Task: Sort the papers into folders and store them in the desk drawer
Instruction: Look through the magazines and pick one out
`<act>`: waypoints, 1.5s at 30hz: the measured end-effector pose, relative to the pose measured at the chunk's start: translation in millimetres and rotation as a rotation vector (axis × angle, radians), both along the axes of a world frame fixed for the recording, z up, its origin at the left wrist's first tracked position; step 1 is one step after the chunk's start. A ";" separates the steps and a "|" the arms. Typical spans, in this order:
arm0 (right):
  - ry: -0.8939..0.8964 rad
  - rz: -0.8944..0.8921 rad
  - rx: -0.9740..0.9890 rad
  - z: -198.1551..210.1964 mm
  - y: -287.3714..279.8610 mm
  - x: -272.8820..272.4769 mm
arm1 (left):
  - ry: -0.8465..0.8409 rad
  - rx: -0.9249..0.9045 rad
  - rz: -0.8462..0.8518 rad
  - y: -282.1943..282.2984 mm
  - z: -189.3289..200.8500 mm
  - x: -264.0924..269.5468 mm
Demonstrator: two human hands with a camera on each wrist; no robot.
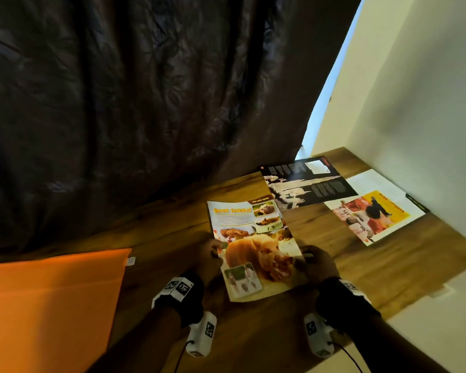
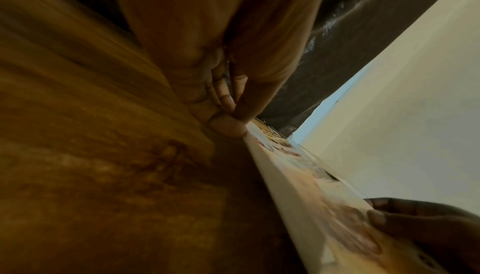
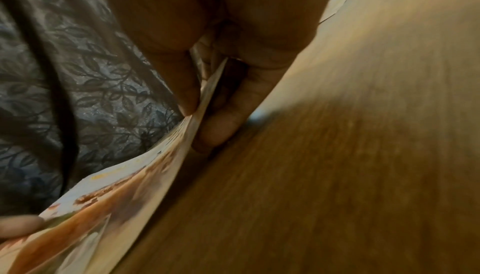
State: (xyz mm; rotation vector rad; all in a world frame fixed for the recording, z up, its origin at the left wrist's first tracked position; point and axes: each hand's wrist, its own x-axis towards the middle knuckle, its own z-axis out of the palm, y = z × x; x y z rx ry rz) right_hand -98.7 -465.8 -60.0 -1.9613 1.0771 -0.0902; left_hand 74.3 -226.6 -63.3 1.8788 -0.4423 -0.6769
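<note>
Both hands pinch the bear page (image 1: 253,246) by its side edges, left hand (image 1: 209,258) at nine o'clock, right hand (image 1: 319,265) at three, probably to keep the limp sheet flat. It hangs just above the wooden desk (image 1: 320,238), glossy, showing brown bears; the orange folder (image 1: 51,297) waits toward eight o'clock.

left hand (image 2: 221,102) apparently pinching page (image 2: 306,192), desk (image 2: 91,165)

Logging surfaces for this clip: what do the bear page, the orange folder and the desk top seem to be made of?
Bear page: thin glossy printed paper; it bows between the left hand and right hand. Orange folder: matte card or plastic, flat and uniform; hard to tell which. Desk top: wood or wood-look laminate, grain visible.
</note>
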 end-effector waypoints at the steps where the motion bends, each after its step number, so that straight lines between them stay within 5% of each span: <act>1: 0.015 0.031 -0.006 2.2 -0.2 0.1 | -0.041 0.031 0.006 -1.9 -0.6 -2.4; 11: 0.188 0.202 -0.154 11.1 -39.5 -8.9 | -0.183 0.266 0.048 -0.6 -19.7 -3.0; 15: 0.204 0.164 -0.265 16.0 -80.3 -19.1 | -0.520 0.634 0.006 -9.3 -9.1 -9.4; 18: 0.314 0.158 -0.430 14.8 -105.9 -30.9 | -0.697 0.744 -0.014 -19.8 13.0 -29.5; 29: 0.498 0.158 -0.392 19.8 -77.4 -56.5 | -0.829 0.554 -0.327 -70.8 26.8 -60.0; 37: 0.501 0.251 -0.414 25.0 1.5 -80.5 | -0.778 0.504 -0.535 -125.1 24.0 -83.3; 45: 0.420 0.176 -0.377 35.5 -15.0 -106.5 | -0.733 0.576 -0.731 -159.7 26.5 -103.3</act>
